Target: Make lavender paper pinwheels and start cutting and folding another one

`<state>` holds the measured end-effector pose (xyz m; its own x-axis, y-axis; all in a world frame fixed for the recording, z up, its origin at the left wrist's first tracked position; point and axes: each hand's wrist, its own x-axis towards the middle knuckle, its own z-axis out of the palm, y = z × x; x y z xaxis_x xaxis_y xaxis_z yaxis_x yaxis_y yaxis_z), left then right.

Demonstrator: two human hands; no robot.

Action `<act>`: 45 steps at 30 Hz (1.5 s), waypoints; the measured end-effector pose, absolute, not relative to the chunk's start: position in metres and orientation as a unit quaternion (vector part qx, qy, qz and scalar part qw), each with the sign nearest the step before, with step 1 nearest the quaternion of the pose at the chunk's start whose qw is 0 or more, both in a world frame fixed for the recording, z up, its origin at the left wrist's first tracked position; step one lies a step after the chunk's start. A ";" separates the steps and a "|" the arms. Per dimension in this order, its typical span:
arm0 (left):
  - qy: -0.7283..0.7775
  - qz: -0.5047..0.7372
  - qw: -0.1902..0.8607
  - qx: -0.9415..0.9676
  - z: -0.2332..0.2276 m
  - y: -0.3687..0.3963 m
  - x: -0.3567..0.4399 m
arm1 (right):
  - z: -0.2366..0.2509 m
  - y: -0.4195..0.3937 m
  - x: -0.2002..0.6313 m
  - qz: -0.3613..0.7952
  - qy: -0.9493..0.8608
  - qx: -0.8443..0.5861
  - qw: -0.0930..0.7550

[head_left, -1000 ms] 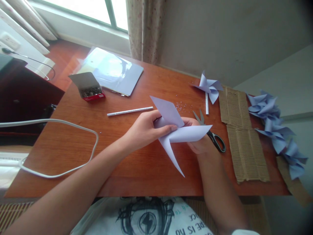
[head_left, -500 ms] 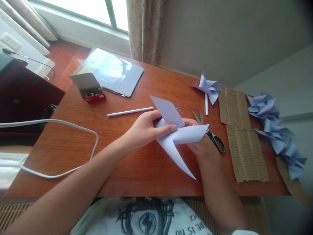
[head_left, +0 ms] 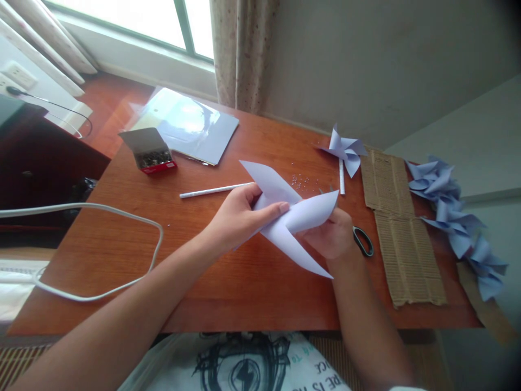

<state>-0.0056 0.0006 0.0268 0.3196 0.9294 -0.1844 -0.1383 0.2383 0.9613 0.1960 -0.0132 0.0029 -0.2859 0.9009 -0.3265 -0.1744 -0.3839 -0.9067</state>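
Observation:
A pale lilac paper pinwheel with curled, pointed blades is held above the table in front of me. My left hand is closed on it, with the thumb pressing on its middle. Behind its right side is my right hand, its fingers mostly hidden by the paper; it appears to support the pinwheel from behind. Beyond my left hand lies a thin white paper stick. Scissors lie partly covered by my right hand and the pinwheel.
A pinwheel on a stick lies at the back right, near a corrugated cardboard piece. Several pinwheels are along the right edge. An open red box, plastic-wrapped sheets, tiny scattered bits and a white cable are also there.
The pinwheel has tilted in my hands, its lower blade rising and its right blade bulging more. My right hand has shifted up and right, covering more of the scissors.

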 end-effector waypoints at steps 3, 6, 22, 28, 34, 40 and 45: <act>0.445 0.427 0.642 0.456 0.028 0.001 -0.006 | 0.009 -0.015 0.197 0.765 -0.319 -0.385 0.406; 0.468 0.441 0.609 0.464 0.026 0.002 -0.006 | 0.017 -0.015 0.197 0.790 -0.315 -0.352 0.392; 0.550 0.403 0.307 0.664 0.016 -0.003 -0.003 | 0.013 -0.015 0.178 0.766 -0.309 -0.404 0.393; 0.514 0.412 0.507 0.556 0.009 0.002 -0.005 | 0.014 -0.015 0.179 0.752 -0.321 -0.410 0.405; 0.465 0.410 0.651 0.438 0.014 0.001 -0.002 | 0.016 -0.013 0.180 0.734 -0.325 -0.440 0.402; 0.428 0.407 0.714 0.375 0.020 -0.002 0.001 | 0.016 -0.013 0.182 0.719 -0.348 -0.448 0.402; 0.431 0.404 0.714 0.376 0.019 0.000 -0.002 | 0.015 -0.011 0.184 0.702 -0.368 -0.455 0.406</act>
